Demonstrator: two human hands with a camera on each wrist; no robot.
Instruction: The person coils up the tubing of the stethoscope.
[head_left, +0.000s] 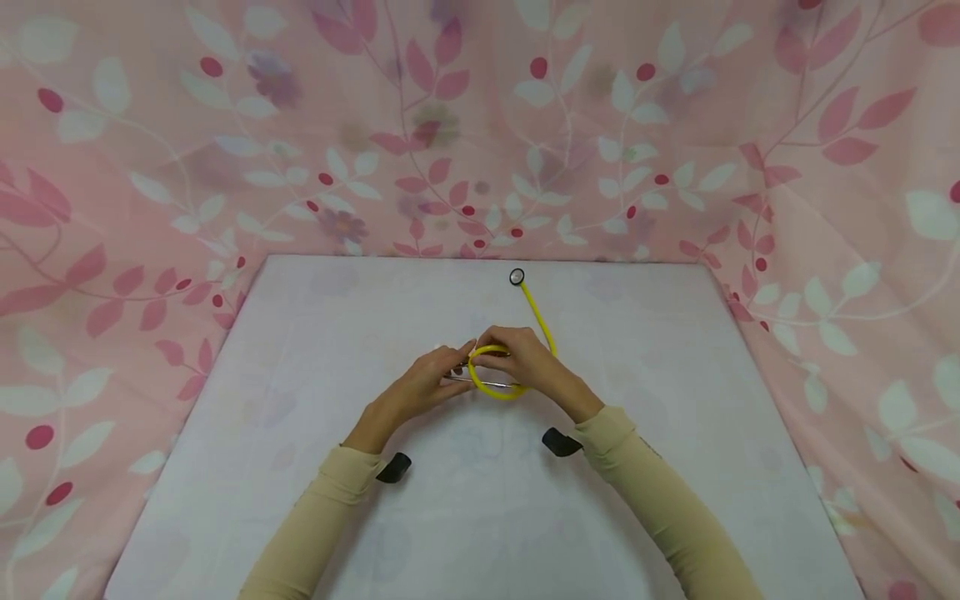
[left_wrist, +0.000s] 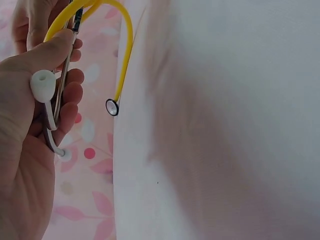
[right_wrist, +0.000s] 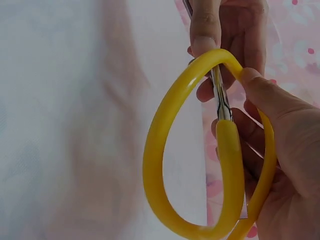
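Note:
A stethoscope with yellow tubing (head_left: 538,315) is held between both hands over the table. My left hand (head_left: 420,385) grips its metal ear tubes (left_wrist: 62,90), thumb on top and fingers curled beneath; a white ear tip (left_wrist: 43,86) sticks out by the palm. My right hand (head_left: 531,360) pinches the yellow tube, which is bent into a loop (right_wrist: 154,155) around the metal tubes' end. From the right hand the tubing runs away to the round chest piece (head_left: 517,277), near the table's far edge.
A white cloth covers the table (head_left: 465,517). Pink floral fabric (head_left: 480,125) hangs behind it and along both sides. Black wrist-worn pieces show beside the left cuff (head_left: 352,475) and the right cuff (head_left: 606,429).

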